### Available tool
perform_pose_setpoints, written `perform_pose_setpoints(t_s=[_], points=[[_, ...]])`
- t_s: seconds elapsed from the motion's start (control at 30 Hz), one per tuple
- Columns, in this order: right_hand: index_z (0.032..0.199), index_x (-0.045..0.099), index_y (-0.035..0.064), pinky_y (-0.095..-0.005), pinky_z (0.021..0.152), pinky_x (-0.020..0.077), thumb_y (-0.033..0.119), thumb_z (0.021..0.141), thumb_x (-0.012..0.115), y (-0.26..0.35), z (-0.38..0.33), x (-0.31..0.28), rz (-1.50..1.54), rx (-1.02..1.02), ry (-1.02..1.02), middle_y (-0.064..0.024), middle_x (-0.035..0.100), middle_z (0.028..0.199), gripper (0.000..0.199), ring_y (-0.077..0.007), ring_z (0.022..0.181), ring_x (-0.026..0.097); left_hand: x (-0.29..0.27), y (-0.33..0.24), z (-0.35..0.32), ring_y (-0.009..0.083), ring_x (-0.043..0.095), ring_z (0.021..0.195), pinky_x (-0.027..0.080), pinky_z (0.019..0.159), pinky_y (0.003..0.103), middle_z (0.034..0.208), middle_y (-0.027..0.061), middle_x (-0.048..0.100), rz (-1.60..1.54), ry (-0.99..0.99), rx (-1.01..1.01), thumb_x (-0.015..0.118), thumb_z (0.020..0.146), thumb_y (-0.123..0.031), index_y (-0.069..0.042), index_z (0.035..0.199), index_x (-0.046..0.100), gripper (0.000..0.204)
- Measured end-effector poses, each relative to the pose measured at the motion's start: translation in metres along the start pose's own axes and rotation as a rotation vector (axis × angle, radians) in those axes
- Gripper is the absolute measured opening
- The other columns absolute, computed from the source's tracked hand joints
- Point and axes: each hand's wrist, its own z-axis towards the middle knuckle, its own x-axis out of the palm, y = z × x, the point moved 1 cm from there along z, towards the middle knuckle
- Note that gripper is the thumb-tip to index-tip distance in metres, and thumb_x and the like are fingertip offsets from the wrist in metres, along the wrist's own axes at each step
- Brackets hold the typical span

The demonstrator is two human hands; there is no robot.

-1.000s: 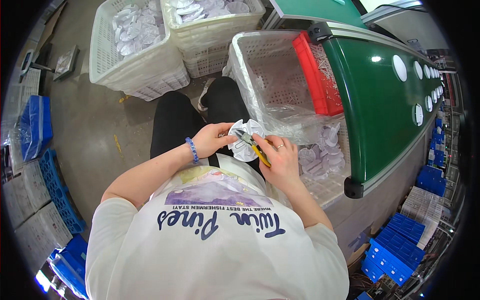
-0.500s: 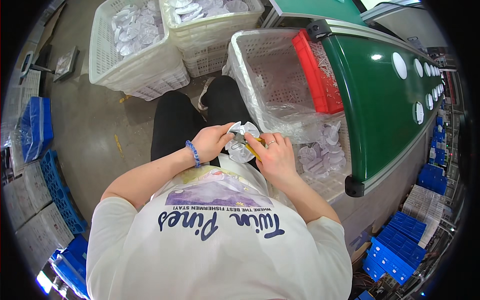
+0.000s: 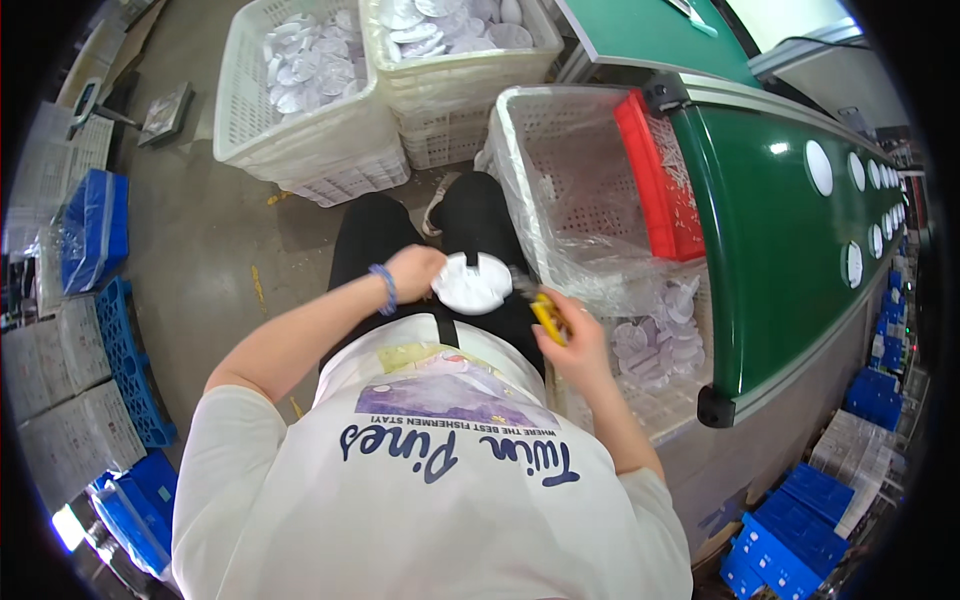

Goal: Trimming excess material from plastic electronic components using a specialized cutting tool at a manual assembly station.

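Over my lap, my left hand (image 3: 416,271) grips the left edge of a white round plastic part (image 3: 472,288), which has a slot at its far side. My right hand (image 3: 575,335) is wrapped round the yellow handles of a pair of cutting pliers (image 3: 548,318). The pliers' metal jaws point toward the disc's right edge; blur hides whether they touch it. Below and to the right of my right hand, several similar white parts (image 3: 660,340) lie in the lined crate.
Two white crates (image 3: 290,165) of white parts stand ahead. A plastic-lined crate (image 3: 560,150) at my right has a red tray (image 3: 660,190) of small white pieces across it. Beside it runs a green conveyor belt (image 3: 770,240) with white discs. Blue bins (image 3: 95,230) stand at far left.
The pliers have come off the middle of the white part and moved right with my right hand. The part now lies tilted differently in my left hand. The whole view has shifted slightly.
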Motion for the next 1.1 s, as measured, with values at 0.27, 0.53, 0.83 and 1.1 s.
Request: perform_pose_setpoints(t_s=[0.27, 0.53, 0.83, 1.1], points=[[0.122, 0.050, -0.0019, -0.0230, 0.077, 0.0443, 0.002, 0.077, 0.064, -0.073, -0.027, 0.001, 0.414, 0.272, -0.251, -0.0056, 0.057, 0.100, 0.047, -0.0097, 0.088, 0.055, -0.177, 0.002, 0.015, 0.0046, 0.052, 0.067, 0.044, 0.059, 0.016, 0.084, 0.0018, 0.060, -0.963, -0.625, -0.056, 0.045, 0.093, -0.023, 0.002, 0.105, 0.059, 0.031], [0.115, 0.047, 0.0010, -0.0247, 0.073, 0.0419, -0.001, 0.075, 0.056, -0.210, -0.074, 0.029, 0.521, 0.515, -0.760, -0.0035, 0.052, 0.091, 0.040, -0.0121, 0.082, 0.050, -0.095, 0.000, 0.013, 0.0067, 0.053, 0.070, 0.042, 0.060, 0.018, 0.081, 0.0010, 0.060, -0.882, -0.218, -0.173, 0.051, 0.091, -0.023, -0.007, 0.091, 0.060, 0.019], [0.104, 0.058, 0.0015, -0.0277, 0.066, 0.0440, 0.003, 0.067, 0.062, -0.377, -0.088, 0.013, 0.082, 0.481, -0.765, -0.0053, 0.054, 0.082, 0.037, -0.0158, 0.071, 0.054, -0.051, 0.009, 0.011, 0.0057, 0.051, 0.064, 0.040, 0.057, 0.018, 0.074, -0.0021, 0.058, -0.816, -0.205, -0.438, 0.052, 0.090, -0.026, -0.008, 0.088, 0.061, 0.020], [0.119, 0.057, 0.0020, -0.0285, 0.072, 0.0461, 0.004, 0.072, 0.060, -0.396, -0.018, -0.001, 0.340, 0.687, -0.792, -0.0075, 0.061, 0.089, 0.048, -0.0177, 0.082, 0.060, -0.044, -0.001, 0.007, 0.0054, 0.051, 0.062, 0.040, 0.054, 0.018, 0.073, -0.0022, 0.057, -0.807, -0.264, -0.503, 0.053, 0.090, -0.025, -0.007, 0.089, 0.062, 0.020]])
